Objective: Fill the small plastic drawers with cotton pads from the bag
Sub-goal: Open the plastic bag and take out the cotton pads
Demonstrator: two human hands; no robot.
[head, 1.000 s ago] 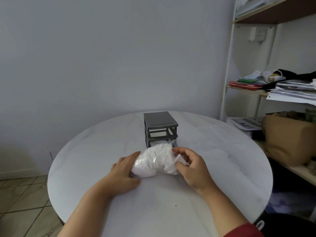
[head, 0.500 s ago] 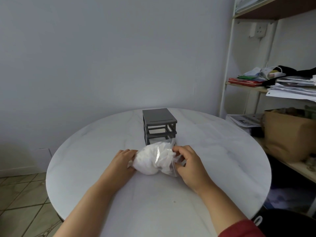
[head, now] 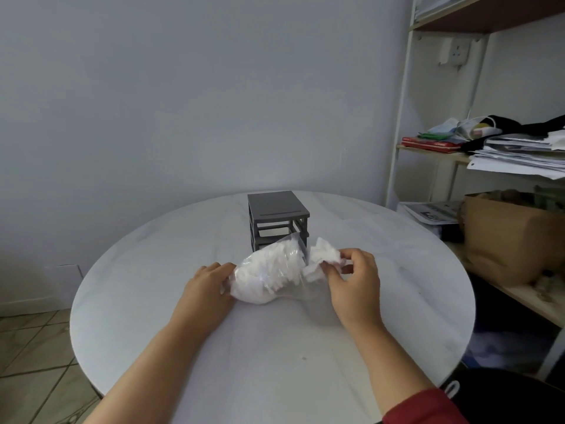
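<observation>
A clear plastic bag (head: 269,275) stuffed with white cotton pads lies on the round white table (head: 153,286), just in front of a small grey drawer unit (head: 276,220). My left hand (head: 208,286) grips the bag's left end. My right hand (head: 351,280) pinches a bunch of cotton pads (head: 324,255) at the bag's open right end, clear of the plastic. The drawer unit's upper slots look open and see-through; its lower front is hidden behind the bag.
A shelf rack (head: 434,154) stands at the right with stacked papers (head: 519,154), a red folder (head: 431,145) and a brown cardboard box (head: 507,237). The wall is close behind the table. Tiled floor shows at the lower left.
My right hand has pulled a bunch of cotton pads out of the bag's right end and moved right. The left hand stays on the bag's left end.
</observation>
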